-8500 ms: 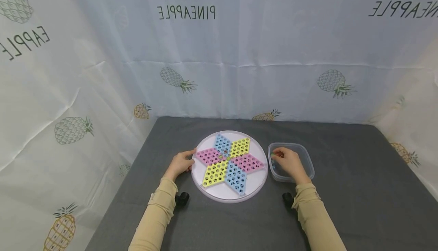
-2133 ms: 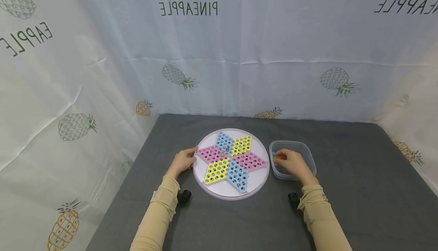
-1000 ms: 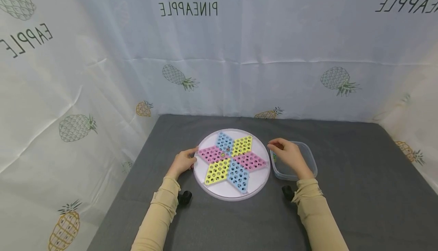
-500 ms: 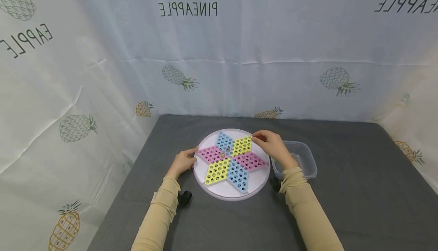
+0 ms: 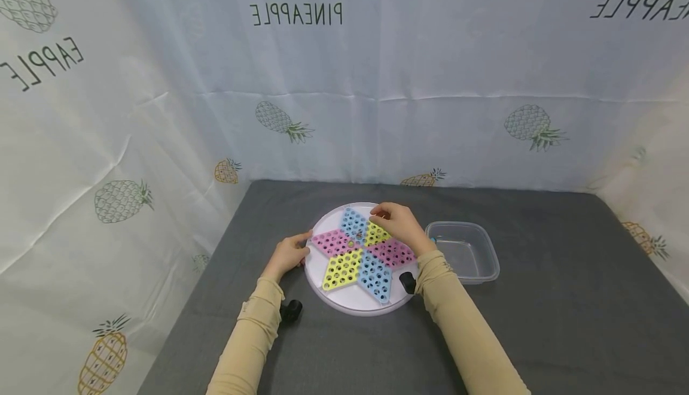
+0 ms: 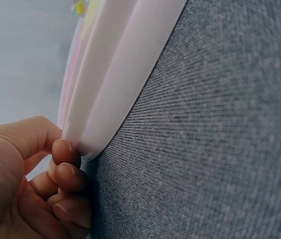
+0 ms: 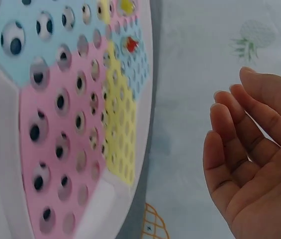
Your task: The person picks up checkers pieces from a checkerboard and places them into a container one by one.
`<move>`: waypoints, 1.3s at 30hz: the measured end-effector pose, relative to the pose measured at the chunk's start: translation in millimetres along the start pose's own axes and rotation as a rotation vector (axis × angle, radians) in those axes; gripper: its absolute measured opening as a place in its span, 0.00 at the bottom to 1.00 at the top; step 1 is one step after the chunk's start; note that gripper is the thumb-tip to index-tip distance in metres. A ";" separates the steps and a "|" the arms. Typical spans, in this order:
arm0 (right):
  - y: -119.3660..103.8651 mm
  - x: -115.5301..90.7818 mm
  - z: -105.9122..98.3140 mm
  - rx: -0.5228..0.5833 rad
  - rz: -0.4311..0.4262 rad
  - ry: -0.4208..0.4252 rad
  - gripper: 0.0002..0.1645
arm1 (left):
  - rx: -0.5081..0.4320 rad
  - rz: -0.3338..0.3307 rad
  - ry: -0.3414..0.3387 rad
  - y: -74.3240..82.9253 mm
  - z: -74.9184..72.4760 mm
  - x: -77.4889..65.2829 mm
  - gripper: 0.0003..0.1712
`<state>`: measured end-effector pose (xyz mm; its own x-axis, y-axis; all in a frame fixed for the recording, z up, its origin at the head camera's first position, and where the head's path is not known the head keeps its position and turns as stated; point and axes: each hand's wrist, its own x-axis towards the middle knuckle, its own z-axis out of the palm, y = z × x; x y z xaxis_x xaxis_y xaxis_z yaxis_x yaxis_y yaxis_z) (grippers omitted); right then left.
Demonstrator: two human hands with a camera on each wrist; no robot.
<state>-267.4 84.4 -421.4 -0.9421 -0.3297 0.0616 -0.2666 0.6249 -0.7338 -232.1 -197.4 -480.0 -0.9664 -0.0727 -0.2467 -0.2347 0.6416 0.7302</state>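
Note:
A round white Chinese checkers board [image 5: 336, 299] carries a six-pointed star of pink, yellow and blue holed sections. Near its centre sit a yellow-green marble [image 5: 351, 243] and a red marble [image 7: 130, 45]. My left hand [image 5: 286, 255] holds the board's left rim between thumb and fingers, and the left wrist view shows the fingertips [image 6: 66, 152] against the edge. My right hand [image 5: 398, 225] hovers over the upper right of the board, covering part of a yellow section. Its fingers are loosely bent, with nothing seen between them in the right wrist view.
Right of the board stands a clear plastic box [image 5: 491, 266]; a bit of blue shows at its left side, partly behind the right wrist. Grey cloth covers the table [image 5: 344, 353]. A pineapple-print curtain [image 5: 334, 137] hangs behind and on both sides.
My right hand has come out of the box and moved left over the board. A green marble at the board's centre 8.5 s ago is gone. The left hand stays at the rim.

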 end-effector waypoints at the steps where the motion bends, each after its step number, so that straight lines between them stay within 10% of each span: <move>1: -0.8 1.7 3.5 0.003 -0.001 -0.011 0.19 | 0.000 -0.001 -0.001 -0.2 0.1 0.2 0.30; 39: 17.3 20.0 58.1 -0.120 0.041 -0.090 0.13 | -0.010 0.051 0.012 -1.8 -1.0 -0.7 0.30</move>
<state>-279.0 47.4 -472.2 -0.9320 -0.3612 -0.0316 -0.2561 0.7175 -0.6478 -231.1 -199.3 -480.5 -0.9784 -0.0494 -0.2007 -0.1856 0.6374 0.7478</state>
